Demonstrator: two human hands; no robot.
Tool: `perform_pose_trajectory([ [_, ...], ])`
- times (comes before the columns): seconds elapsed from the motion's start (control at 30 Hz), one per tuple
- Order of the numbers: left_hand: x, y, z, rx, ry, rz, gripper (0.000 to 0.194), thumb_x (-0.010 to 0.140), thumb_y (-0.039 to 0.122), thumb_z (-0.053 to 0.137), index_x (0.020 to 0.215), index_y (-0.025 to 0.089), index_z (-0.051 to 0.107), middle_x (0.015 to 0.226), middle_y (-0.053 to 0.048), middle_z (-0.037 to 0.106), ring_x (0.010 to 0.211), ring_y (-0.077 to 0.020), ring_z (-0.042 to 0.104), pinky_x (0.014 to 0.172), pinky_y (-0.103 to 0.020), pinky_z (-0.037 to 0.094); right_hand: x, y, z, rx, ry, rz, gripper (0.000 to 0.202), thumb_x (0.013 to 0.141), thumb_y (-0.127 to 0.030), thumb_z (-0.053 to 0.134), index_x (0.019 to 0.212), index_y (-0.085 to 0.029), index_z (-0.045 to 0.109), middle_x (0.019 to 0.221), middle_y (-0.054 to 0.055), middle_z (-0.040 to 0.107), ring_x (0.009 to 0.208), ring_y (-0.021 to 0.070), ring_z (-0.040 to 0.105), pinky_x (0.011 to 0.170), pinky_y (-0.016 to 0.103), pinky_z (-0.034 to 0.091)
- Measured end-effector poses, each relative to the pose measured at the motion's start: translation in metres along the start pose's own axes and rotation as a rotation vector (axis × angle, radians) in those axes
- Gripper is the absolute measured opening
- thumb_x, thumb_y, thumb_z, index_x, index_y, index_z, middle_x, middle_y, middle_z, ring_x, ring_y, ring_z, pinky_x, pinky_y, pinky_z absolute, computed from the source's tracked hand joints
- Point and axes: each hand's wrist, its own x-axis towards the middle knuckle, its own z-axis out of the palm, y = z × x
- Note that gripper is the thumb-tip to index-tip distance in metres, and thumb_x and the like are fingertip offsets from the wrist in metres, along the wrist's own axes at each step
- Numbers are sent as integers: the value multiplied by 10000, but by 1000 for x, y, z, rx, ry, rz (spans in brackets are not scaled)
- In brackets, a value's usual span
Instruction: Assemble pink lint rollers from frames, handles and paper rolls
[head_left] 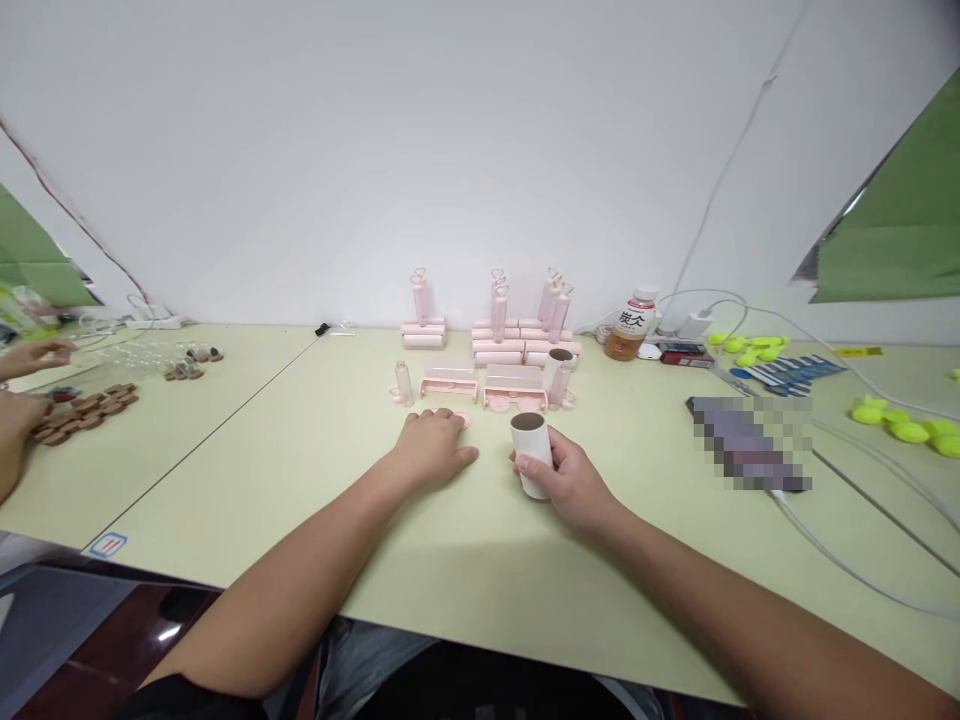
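Note:
My right hand (566, 480) is wrapped round a white paper roll (532, 462) with a brown core, held almost upright above the table. To its left, my left hand (433, 448) lies palm down with its thumb apart. Its fingertips reach a pink round piece (464, 420), partly hidden by the fingers. Just beyond my hands are two open pink cases, a left one (448, 384) and a right one (516, 390). Pink discs (499, 404) lie at the right case. A pink handle (404, 383) and another pink handle (559, 384) stand beside the cases.
Assembled pink rollers (499, 345) are grouped by the wall, near a drink bottle (631, 325). A second white roll (559, 372) stands behind the right case. At right lie a phone (750, 445), cables and yellow-green pieces (911, 427). Another person's hands (22, 400) work at left beside brown pieces (86, 412).

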Motion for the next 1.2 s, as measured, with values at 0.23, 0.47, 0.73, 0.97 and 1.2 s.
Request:
perform_pose_trajectory([
  [0.23,16,-8,12,-36,110,3,405,928,332,408,1293,216,538,1339,-134,579,1269,-326,482,1052,-569,308,-1,-1,2,-18,-27,10,343,781,-484,646,916,-193,522,836,18,587,729,175,508,645,299,377],
  [0.47,18,-6,9,-43,114,86,277,916,298,421,955,205,678,959,-88,703,1009,-281,603,1049,-545,288,-1,-1,2,-32,-46,4,324,784,-465,646,909,-193,522,832,16,586,733,175,513,643,297,376],
  [0.73,9,6,12,20,164,135,256,838,255,509,999,196,698,948,-108,659,953,-292,579,843,-437,398,0,1,1,-64,-51,-19,309,788,-468,645,882,-201,523,800,-1,565,710,169,495,628,289,372],
  [0.97,8,10,10,-91,173,205,213,894,254,472,838,189,668,845,-76,647,831,-234,591,731,-375,408,0,1,1,-77,-45,-15,307,775,-465,640,891,-201,534,800,5,572,708,172,491,625,285,368],
  [1.2,7,11,3,-998,252,-2,229,773,311,565,645,192,417,720,0,600,661,-140,610,557,-251,437,-3,-5,2,-71,-96,9,353,765,-508,658,907,-198,566,706,-24,504,628,150,437,568,273,348],
])
